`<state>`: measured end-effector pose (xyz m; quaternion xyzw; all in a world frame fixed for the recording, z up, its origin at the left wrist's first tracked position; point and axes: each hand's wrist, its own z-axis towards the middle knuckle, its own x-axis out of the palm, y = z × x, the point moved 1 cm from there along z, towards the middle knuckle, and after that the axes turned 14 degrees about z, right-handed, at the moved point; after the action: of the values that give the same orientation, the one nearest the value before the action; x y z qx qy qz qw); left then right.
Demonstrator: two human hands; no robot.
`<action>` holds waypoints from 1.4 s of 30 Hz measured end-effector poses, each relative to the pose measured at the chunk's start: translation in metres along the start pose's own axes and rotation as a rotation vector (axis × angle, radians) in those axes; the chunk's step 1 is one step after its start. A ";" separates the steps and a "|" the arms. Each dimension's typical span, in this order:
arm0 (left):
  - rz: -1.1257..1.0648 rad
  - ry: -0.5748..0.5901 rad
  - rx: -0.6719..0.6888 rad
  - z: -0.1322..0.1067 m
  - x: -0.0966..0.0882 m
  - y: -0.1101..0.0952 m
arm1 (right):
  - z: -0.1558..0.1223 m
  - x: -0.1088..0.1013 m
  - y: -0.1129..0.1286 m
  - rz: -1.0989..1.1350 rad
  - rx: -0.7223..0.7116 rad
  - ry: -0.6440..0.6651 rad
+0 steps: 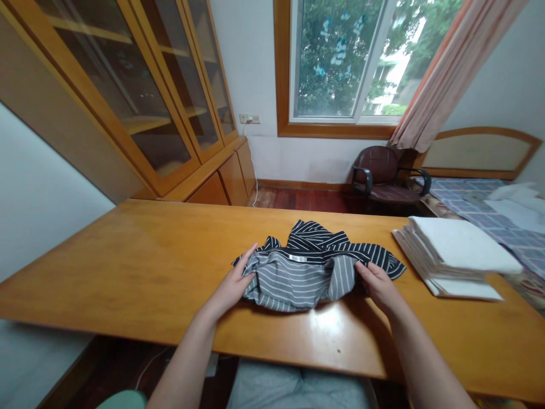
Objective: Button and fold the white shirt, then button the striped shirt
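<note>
A black-and-white striped shirt [298, 278] lies bunched on the wooden table [170, 255] in front of me. Its greyer inner side faces me, and a small white label shows near its middle. The darker outer cloth spreads out behind, toward the far edge. My left hand [232, 284] grips the shirt's left side, thumb in front and fingers partly behind the cloth. At the right side, my right hand [377, 283] pinches the fabric between thumb and fingers. Some fingertips of both hands are hidden by the cloth.
A stack of folded white sheets or boards [462, 250] stands on the table's right side. Beyond the table are a glass-door cabinet [170, 113], a dark office chair [378, 170] and a bed [481, 199]. A green stool [122, 400] shows at the lower left.
</note>
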<state>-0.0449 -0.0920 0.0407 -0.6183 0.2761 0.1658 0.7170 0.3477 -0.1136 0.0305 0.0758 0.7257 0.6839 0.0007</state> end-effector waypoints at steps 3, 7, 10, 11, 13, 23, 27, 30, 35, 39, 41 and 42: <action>0.045 -0.050 -0.004 0.000 -0.006 0.004 | 0.003 -0.001 0.004 0.080 -0.010 -0.015; 0.187 -0.239 -0.047 -0.002 -0.020 0.007 | 0.007 -0.005 0.011 0.169 -0.007 -0.035; 0.222 -0.352 -0.083 -0.003 -0.029 0.006 | 0.012 -0.006 0.017 0.343 -0.006 -0.058; 0.215 -0.364 -0.083 -0.002 -0.031 0.006 | 0.013 -0.005 0.019 0.401 -0.015 -0.072; 0.181 -0.357 -0.068 -0.001 -0.032 0.003 | 0.015 -0.003 0.025 0.466 -0.026 -0.090; -0.002 0.041 0.140 0.010 0.017 -0.048 | 0.010 0.065 0.028 0.285 0.074 0.237; 0.042 0.092 0.158 0.013 0.044 -0.071 | 0.010 0.107 0.044 0.218 -0.018 0.488; 0.002 -0.030 0.143 0.018 0.055 -0.076 | 0.010 0.122 0.058 0.146 -0.107 0.608; -0.164 -0.208 0.105 0.029 0.050 -0.064 | 0.014 0.114 0.065 0.094 -0.102 0.703; -0.412 -0.266 0.045 0.032 0.035 -0.060 | 0.024 0.094 0.059 -0.085 -0.227 0.591; -0.546 -0.280 0.029 0.031 0.027 -0.065 | 0.032 0.084 0.052 -0.216 -0.409 0.425; -0.612 -0.281 0.020 0.030 0.023 -0.068 | 0.036 0.080 0.047 -0.271 -0.469 0.361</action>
<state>0.0186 -0.0773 0.0830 -0.6364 -0.0225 0.0237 0.7707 0.2774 -0.0666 0.0826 -0.1463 0.5402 0.8285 -0.0195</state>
